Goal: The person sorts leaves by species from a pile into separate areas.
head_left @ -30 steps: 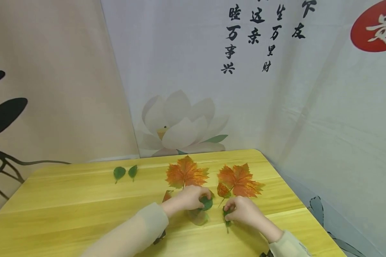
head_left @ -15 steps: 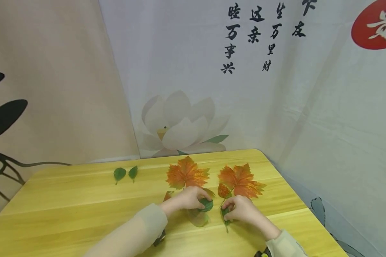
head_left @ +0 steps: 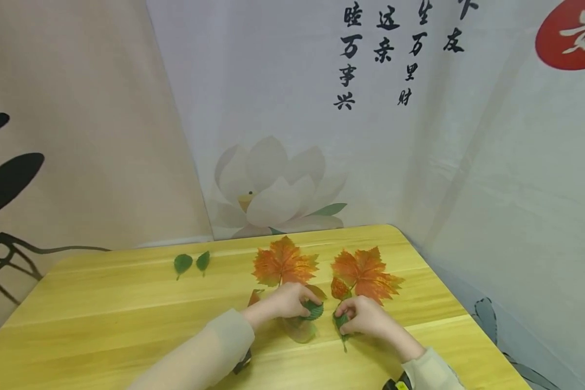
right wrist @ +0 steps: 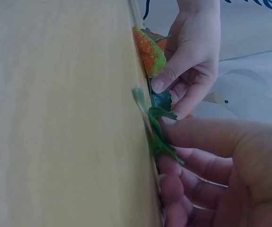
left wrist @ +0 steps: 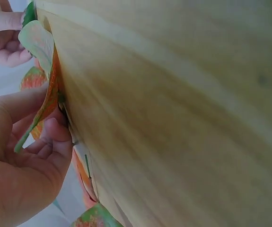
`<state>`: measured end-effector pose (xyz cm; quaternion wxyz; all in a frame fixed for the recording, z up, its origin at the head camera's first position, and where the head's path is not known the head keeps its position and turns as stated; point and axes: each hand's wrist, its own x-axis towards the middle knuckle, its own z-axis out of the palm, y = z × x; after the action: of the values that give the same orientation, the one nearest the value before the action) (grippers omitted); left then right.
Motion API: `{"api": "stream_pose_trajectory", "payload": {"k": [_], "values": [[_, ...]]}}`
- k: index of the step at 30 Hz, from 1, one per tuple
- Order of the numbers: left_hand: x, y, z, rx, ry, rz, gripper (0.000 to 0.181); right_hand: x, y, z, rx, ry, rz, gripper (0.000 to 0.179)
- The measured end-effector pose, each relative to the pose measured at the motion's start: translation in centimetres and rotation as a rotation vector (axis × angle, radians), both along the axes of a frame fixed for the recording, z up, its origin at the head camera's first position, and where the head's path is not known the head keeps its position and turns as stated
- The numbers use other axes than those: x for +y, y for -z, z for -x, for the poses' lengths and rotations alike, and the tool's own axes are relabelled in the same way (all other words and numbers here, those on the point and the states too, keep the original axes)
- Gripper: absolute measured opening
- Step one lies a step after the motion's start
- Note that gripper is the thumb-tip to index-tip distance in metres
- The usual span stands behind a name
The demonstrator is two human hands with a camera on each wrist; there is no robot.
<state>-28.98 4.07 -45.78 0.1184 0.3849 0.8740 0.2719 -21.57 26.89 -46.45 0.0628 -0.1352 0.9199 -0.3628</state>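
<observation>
Between the left hand's (head_left: pixel 292 299) thumb and fingers is a dark green leaf (head_left: pixel 314 310), held close over the table. Under that hand, a pale orange-green leaf (head_left: pixel 299 331) lies partly hidden; in the left wrist view the orange-green leaf (left wrist: pixel 37 40) rises in front of the fingers. The right hand (head_left: pixel 369 318) pinches another green leaf (head_left: pixel 341 322), its stem pointing toward the near side. In the right wrist view this green leaf (right wrist: pixel 160 135) is folded between thumb and fingertips, near the left hand's leaf (right wrist: pixel 161 100).
Two orange maple leaves (head_left: pixel 284 262) lie beyond the hands, with a small orange leaf (head_left: pixel 340 288) by the right one. Two small green leaves (head_left: pixel 182 264) sit at the back left of the yellow wooden table (head_left: pixel 127 314). A printed curtain (head_left: pixel 283 81) hangs behind.
The right hand has shifted slightly left and away from the near side, with its green leaf turned a little. The left hand stays nearly still, holding its leaf.
</observation>
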Motion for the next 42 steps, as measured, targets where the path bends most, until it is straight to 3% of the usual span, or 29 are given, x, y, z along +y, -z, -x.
{"api": "stream_pose_trajectory", "payload": {"k": [5,12,15,29,42], "values": [[-0.3,-0.5,-0.2,-0.066,0.001,-0.026,0.03,0.1,0.1,0.0,-0.018,0.002,0.017,0.024],[-0.5,-1.2,-0.1,-0.214,0.009,-0.119,0.033,0.2,0.2,-0.1,-0.025,0.003,0.037,0.024],[-0.5,-1.4,0.0,-0.238,0.015,-0.133,0.033,0.1,0.2,-0.1,-0.024,0.007,0.034,0.024],[-0.8,-3.2,0.4,-0.216,-0.007,-0.158,0.033,0.0,0.2,-0.2,-0.029,0.006,0.041,0.024],[-2.0,-3.2,1.1,-0.248,-0.038,-0.256,0.035,-0.1,0.3,0.0,-0.016,0.008,0.026,0.023]]}}
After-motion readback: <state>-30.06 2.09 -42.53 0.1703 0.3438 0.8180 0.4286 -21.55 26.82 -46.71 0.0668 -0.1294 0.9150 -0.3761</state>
